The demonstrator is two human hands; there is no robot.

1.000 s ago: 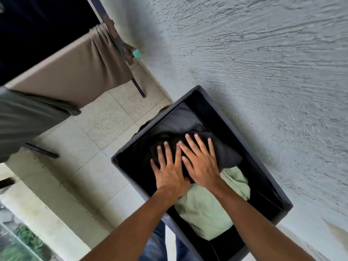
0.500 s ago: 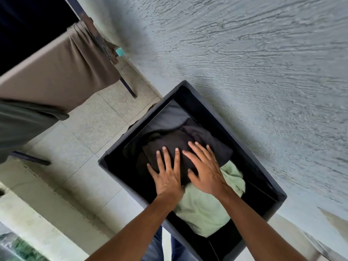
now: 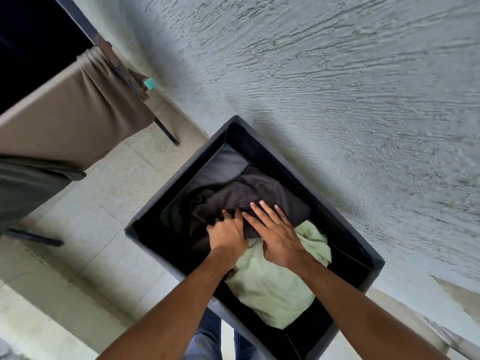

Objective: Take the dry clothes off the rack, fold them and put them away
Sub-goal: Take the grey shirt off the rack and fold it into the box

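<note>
**Hands.** The left hand (image 3: 227,236) lay on the near edge of the dark garment (image 3: 259,196). Its fingers were bent at the knuckles and their tips dug into a fold of the cloth, gripping it. Just beside it, the right hand (image 3: 279,237) was relaxed and flat, with fingers straight and slightly spread, pressing down on the same garment. Its heel rested over the pale green garment (image 3: 272,289). Both forearms reached in over the near rim of the black bin (image 3: 179,178).

**Surroundings, left to right.** A grey-green cloth (image 3: 28,193) and a tan cloth (image 3: 70,118) hung over the drying rack (image 3: 114,61). The rack's rusted bar ended in a teal cap (image 3: 150,83), and one dark leg met the tiled floor (image 3: 111,203). The bin stood on that floor, close against the rough grey wall (image 3: 337,100). The person's blue jeans (image 3: 207,339) showed below the bin's near rim. The hands and forearms hid where the two garments met, and also part of the green one.

**Task garment.** The dark garment sat inside the bin, in its far half, overlapping the far edge of the pale green garment. It was bunched into soft folds on the left and smoother on the right. Beyond it lay a dark grey sheet (image 3: 226,165); whether this was clothing or lining could not be told.
</note>
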